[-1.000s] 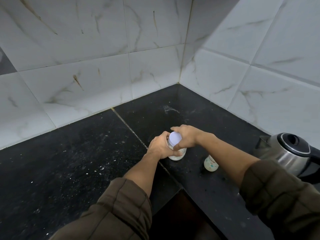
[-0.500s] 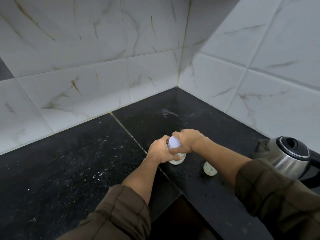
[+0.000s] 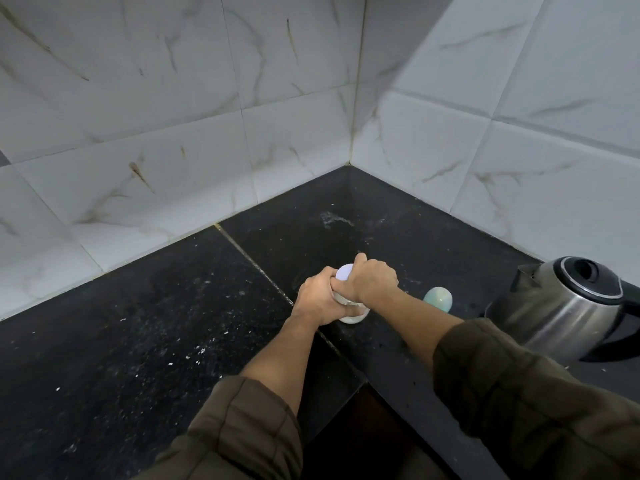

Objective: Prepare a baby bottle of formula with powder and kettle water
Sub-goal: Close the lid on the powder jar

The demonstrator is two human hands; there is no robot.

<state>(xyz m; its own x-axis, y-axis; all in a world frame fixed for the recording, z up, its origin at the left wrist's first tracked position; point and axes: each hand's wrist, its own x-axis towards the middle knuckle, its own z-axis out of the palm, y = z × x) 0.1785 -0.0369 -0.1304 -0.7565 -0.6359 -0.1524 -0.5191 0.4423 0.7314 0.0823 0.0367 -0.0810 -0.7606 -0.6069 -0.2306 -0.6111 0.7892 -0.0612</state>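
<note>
Both hands clamped on the baby bottle point(image 3: 350, 315), upright on the black bench point(image 3: 138, 341).
Left hand point(image 3: 320, 299) wraps the body; right hand point(image 3: 372, 280) grips the top beside its white cap point(image 3: 344, 271), fingers closed tighter over it than 0.5 s ago. Pale green cap point(image 3: 438, 297) just right, no longer hidden by the forearm. Kettle point(image 3: 561, 306) far right, unmoved.

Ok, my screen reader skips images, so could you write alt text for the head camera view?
Both hands, left hand and right hand, grip a small white jar standing on a black counter in a tiled corner. A pale bottle and a steel kettle stand to the right.
</note>
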